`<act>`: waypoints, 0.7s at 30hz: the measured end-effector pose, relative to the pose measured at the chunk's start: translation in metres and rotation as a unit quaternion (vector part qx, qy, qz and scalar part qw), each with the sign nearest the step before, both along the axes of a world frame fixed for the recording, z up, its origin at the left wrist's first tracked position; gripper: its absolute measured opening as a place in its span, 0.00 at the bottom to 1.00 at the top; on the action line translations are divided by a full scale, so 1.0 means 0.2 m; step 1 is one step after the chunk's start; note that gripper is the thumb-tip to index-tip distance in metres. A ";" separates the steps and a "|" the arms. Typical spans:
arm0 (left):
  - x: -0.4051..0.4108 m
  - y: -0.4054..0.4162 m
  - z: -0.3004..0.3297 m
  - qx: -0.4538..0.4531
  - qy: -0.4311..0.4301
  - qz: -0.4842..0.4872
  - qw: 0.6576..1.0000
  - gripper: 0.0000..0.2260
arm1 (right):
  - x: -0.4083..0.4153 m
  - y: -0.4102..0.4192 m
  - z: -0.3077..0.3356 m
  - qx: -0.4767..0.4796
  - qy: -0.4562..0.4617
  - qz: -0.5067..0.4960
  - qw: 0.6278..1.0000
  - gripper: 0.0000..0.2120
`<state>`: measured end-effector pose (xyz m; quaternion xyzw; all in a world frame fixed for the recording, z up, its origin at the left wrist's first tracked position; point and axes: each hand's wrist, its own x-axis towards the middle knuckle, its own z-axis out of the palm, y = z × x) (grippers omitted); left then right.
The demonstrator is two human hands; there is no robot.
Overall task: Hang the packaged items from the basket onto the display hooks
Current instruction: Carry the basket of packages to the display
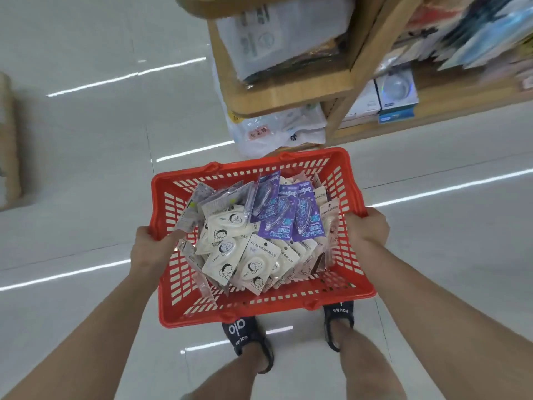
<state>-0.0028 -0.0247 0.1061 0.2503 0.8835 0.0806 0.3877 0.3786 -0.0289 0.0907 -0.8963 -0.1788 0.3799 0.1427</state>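
Above the pale tiled floor (86, 168), both hands' fingers (173, 236) curl round the red slotted plastic basket (259, 308) rim, carrying packaged items (253, 249) level toward wooden shelves (288, 90).

A person holds a red basket (259, 306) above a pale tiled floor (86, 168), the left hand (151, 245) gripping its left rim and the right hand (366, 230) its right rim. White packets (230, 249) and purple packets (288, 215) fill it. A wooden shelf unit (291, 90) stands just beyond.

Glossy pale tiled floor (86, 168), wooden shelving (288, 90)
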 end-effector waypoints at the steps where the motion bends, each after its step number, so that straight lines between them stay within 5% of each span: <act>1: 0.06 0.00 0.14 0.002 -0.001 -0.017 1.000 0.25 | 0.07 -0.06 0.13 0.000 0.008 -0.026 1.000 0.13; 6: 0.51 0.08 0.85 0.003 -0.033 -0.127 0.991 0.36 | 0.46 -0.42 0.77 0.023 0.040 -0.152 0.987 0.11; 12: 1.34 0.15 1.53 0.042 -0.027 -0.306 0.951 0.35 | 1.04 -0.86 1.38 0.074 0.047 -0.315 0.945 0.07; 16: 1.92 0.18 1.78 0.071 -0.030 -0.421 0.904 0.23 | 1.48 -1.11 1.69 0.109 0.046 -0.403 0.907 0.07; 21: 2.60 0.29 1.89 0.074 -0.045 -0.512 0.854 0.30 | 2.04 -1.33 1.97 0.153 0.025 -0.479 0.864 0.10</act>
